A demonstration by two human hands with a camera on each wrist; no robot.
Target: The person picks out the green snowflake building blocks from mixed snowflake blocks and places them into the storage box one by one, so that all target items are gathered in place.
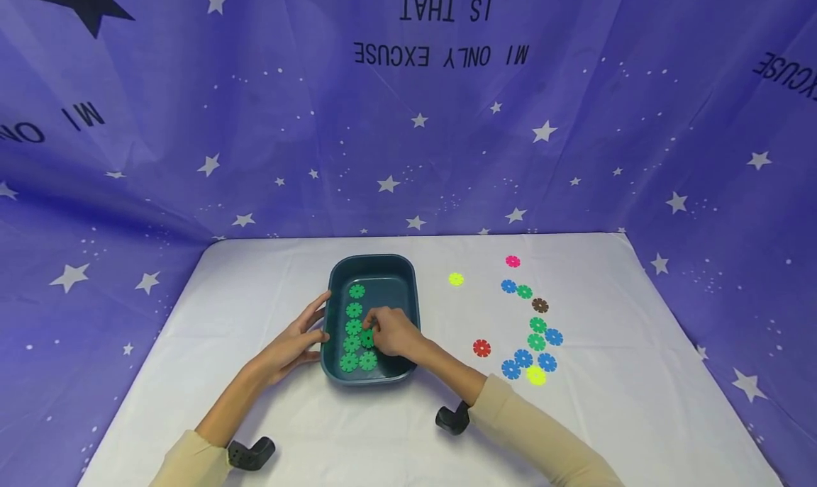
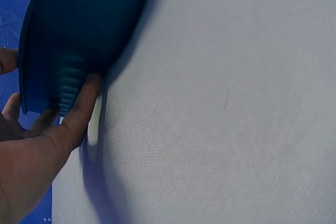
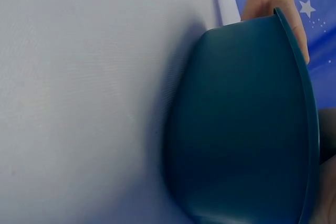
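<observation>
While the left grip (image 1: 290, 346) rests with spread fingers against the outer wall of the dark teal, rectangular plastic tray (image 1: 394, 293), the right grip (image 1: 392, 331) bends its fingers inside it. Just at these fingertips lies 1 green, round, notched disc (image 1: 367, 339); whether they pinch it, I cannot tell. 6 other green discs (image 1: 352, 343) lie near. In the right wrist view, the tray's wall hides all discs.
</observation>
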